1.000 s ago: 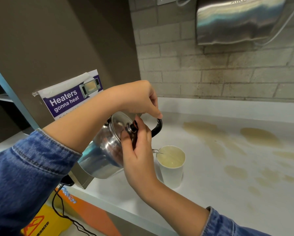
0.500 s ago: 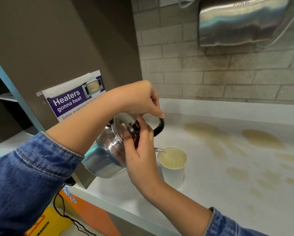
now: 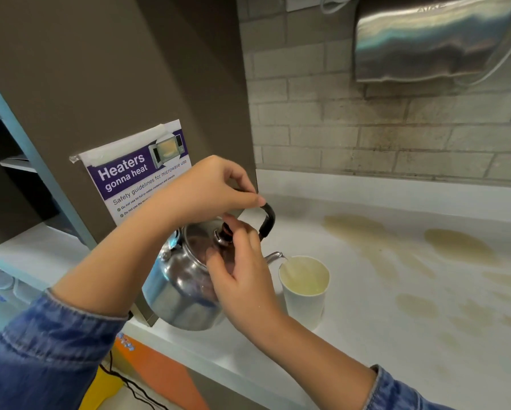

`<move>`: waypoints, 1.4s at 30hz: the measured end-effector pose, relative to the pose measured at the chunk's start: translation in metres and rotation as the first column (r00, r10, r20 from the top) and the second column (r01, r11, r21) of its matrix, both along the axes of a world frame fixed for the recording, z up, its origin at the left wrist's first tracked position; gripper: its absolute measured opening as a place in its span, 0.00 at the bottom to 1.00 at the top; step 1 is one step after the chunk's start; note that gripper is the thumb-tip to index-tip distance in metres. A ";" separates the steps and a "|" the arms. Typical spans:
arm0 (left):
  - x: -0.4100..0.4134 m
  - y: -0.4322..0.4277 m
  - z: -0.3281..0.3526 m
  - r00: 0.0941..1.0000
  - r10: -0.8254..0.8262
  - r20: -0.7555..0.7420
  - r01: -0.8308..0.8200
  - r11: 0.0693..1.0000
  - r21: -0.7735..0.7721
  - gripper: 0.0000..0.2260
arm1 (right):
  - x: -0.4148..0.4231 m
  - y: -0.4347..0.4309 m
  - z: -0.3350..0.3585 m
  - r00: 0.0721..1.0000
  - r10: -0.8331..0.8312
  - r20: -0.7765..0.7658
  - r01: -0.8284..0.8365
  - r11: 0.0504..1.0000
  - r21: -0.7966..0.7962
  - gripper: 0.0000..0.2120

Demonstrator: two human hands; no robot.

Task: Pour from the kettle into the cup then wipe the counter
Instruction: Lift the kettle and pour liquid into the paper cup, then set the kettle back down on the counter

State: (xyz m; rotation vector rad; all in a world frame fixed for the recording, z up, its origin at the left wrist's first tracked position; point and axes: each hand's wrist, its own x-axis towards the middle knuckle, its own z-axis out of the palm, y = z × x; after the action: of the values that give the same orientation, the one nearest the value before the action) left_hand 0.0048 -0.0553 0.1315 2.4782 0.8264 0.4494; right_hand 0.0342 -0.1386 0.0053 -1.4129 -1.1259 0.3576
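- Brick wall [image 3: 322, 134] backs the scene on the far side, with a steel wall unit [image 3: 431, 39] mounted up at the right and a brown panel on the left carrying a microwave safety notice [image 3: 135, 173].
- White desk [image 3: 396, 335] runs left to right, and tan spill patches [image 3: 455, 244] spread over its right half, awaiting the wipe.
- Steel kettle [image 3: 183, 285] is held clear of the desk near its left end, tilted so the spout sits at the cup's rim; with liquid inside it probably weighs a fair bit, and its polished body looks slippery, so the black handle is the place to hold.
- Left hand [image 3: 212, 187] is clamped on that handle from above.
- Right hand [image 3: 239, 276] presses its fingers on the lid by the knob, closed against it.
- Paper cup [image 3: 304, 294] stands just right of the kettle, nearly full of pale liquid; it is light, thin-walled and would tip easily.
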 end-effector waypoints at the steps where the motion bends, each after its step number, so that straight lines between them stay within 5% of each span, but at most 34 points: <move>1: -0.004 0.003 -0.005 0.999 0.016 0.041 -0.014 0.999 -0.033 0.09 | 0.000 0.002 -0.002 0.999 0.000 0.042 0.001 1.000 -0.019 0.22; 8: -0.029 0.016 -0.042 0.959 0.099 0.267 -0.033 0.970 -0.242 0.05 | 0.001 0.014 -0.020 0.963 0.034 0.266 0.007 0.988 -0.152 0.21; 14: -0.037 0.033 -0.080 0.825 0.298 0.479 -0.099 0.913 -0.397 0.05 | 0.008 0.035 -0.035 0.866 0.010 0.500 0.103 0.975 -0.198 0.25; 24: -0.014 0.047 -0.152 0.635 0.543 0.549 -0.222 0.809 -0.544 0.05 | 0.033 0.071 -0.078 0.818 0.113 0.565 0.086 0.945 -0.315 0.19; 37: -0.012 0.077 -0.181 0.645 0.611 0.459 -0.268 0.743 -0.613 0.08 | 0.041 0.081 -0.102 0.850 0.066 0.522 0.108 0.949 -0.297 0.20; 42: -0.026 0.095 -0.197 0.762 0.511 0.398 -0.426 0.858 -0.286 0.16 | 0.038 0.078 -0.101 0.844 0.075 0.531 0.110 0.945 -0.309 0.26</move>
State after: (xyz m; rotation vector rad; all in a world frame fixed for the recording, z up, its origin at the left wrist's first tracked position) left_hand -0.0210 0.0399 -0.0657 1.8513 1.2163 1.0476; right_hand 0.0721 -0.0609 -0.0959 -1.8918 -1.5593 0.1325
